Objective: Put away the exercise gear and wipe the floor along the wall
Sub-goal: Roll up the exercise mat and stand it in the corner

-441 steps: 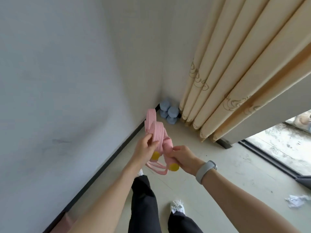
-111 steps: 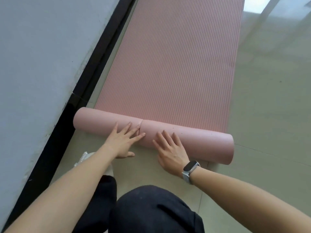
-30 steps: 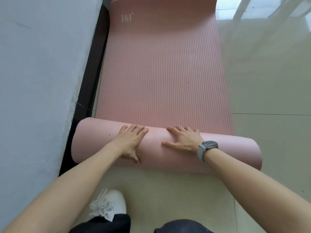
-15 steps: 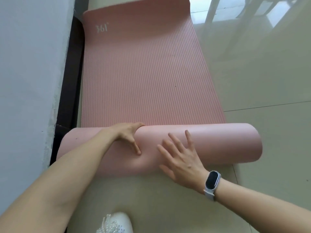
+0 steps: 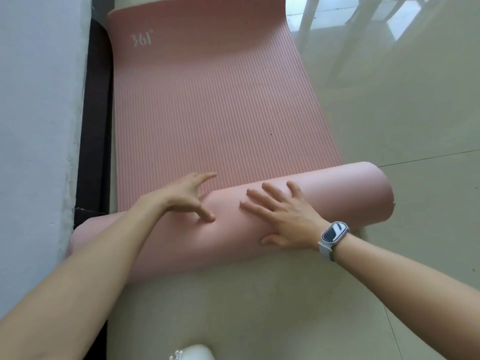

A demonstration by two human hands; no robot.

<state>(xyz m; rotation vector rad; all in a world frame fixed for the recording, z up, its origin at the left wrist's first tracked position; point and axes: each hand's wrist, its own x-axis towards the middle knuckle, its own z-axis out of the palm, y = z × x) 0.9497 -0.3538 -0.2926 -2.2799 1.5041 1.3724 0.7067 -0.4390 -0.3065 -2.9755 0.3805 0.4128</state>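
Note:
A pink ribbed exercise mat (image 5: 213, 105) lies on the floor along the wall, its near part wound into a thick roll (image 5: 337, 193) that runs slanted from lower left to upper right. My left hand (image 5: 187, 196) reaches over the top of the roll with fingers spread, the thumb pressing the roll's near face. My right hand (image 5: 285, 216), with a watch on the wrist, lies flat on the roll with straight fingers. The mat's far end shows white "361" lettering.
A light wall (image 5: 36, 126) with a dark baseboard (image 5: 96, 126) runs along the left. Glossy beige floor tiles (image 5: 402, 113) spread to the right. White furniture legs (image 5: 306, 19) stand at the top right. A white shoe (image 5: 194, 353) shows at the bottom edge.
The roll has gone further along the mat and grown thicker. My left hand has lifted and reached over the top; my right hand has slid up onto the roll.

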